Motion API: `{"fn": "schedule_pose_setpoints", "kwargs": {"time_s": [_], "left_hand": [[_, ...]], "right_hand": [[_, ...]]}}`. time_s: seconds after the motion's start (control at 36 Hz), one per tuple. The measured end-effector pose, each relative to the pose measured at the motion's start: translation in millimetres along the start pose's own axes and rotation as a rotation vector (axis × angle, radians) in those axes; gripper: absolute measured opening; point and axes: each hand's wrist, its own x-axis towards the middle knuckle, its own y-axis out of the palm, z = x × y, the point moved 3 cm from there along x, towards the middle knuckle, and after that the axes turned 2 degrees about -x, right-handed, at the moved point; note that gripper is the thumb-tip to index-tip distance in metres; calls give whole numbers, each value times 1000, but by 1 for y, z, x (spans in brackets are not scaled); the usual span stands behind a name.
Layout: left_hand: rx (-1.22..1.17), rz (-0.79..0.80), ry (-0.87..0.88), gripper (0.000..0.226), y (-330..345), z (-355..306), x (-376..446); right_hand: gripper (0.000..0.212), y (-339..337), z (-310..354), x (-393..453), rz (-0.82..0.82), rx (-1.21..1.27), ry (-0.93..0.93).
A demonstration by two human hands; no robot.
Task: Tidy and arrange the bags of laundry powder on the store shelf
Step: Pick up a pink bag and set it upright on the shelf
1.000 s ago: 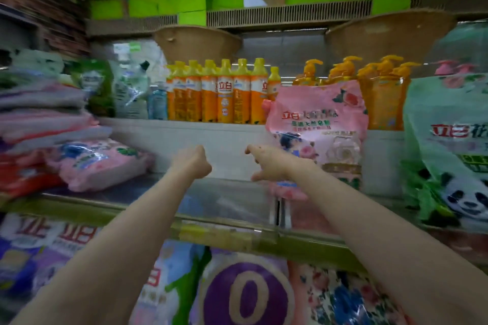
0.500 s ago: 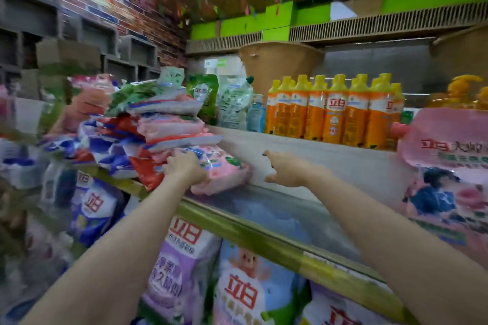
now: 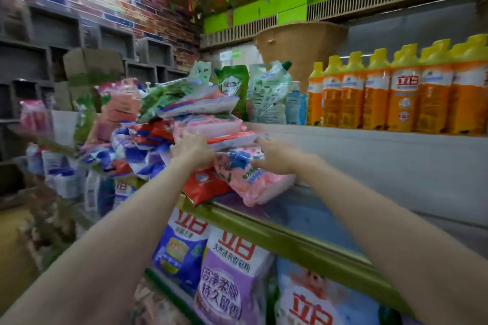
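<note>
Your two hands meet the pile of laundry bags (image 3: 190, 119) on the shelf (image 3: 303, 243): left hand (image 3: 191, 149) presses its front — finger state indiscernible; right hand (image 3: 274, 157) grasps the one pink bag (image 3: 253, 179) at the pile's base. Seven orange bottles (image 3: 401, 95) stand above.

Your left hand (image 3: 191, 149) and right hand (image 3: 274, 157) are bare, and so are your long, slender forearms right to the frame's bottom edge: you wear nothing visible on either
</note>
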Motion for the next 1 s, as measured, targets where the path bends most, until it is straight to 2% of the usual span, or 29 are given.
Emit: {"fn": "schedule_pose_setpoints", "kwargs": {"time_s": [0.19,0.31,0.42,0.53,0.72,0.83,0.92,1.0], "left_hand": [[20,-64,-18,60,0,9,13],[-4,-99,-56,52,-8,15,26],[-26,-125,-63,52,-13,26,39],[-56,-159,-76,55,-16,45,60],[-49,-271,-20,51,-30,82,114],[-92,-351,56,61,-38,100,153],[-130,-347,105,67,-42,111,184],[-223,-313,141,62,-40,125,213]], "right_hand": [[70,-11,9,33,-64,135,-28],[64,-13,21,56,-60,135,-63],[59,-17,34,77,-138,132,-86],[60,-19,51,99,-136,140,-118],[49,-24,97,150,-292,210,-120],[38,-20,124,184,-381,242,-54],[43,-22,144,214,-405,300,24],[48,-28,163,242,-476,298,123]]}}
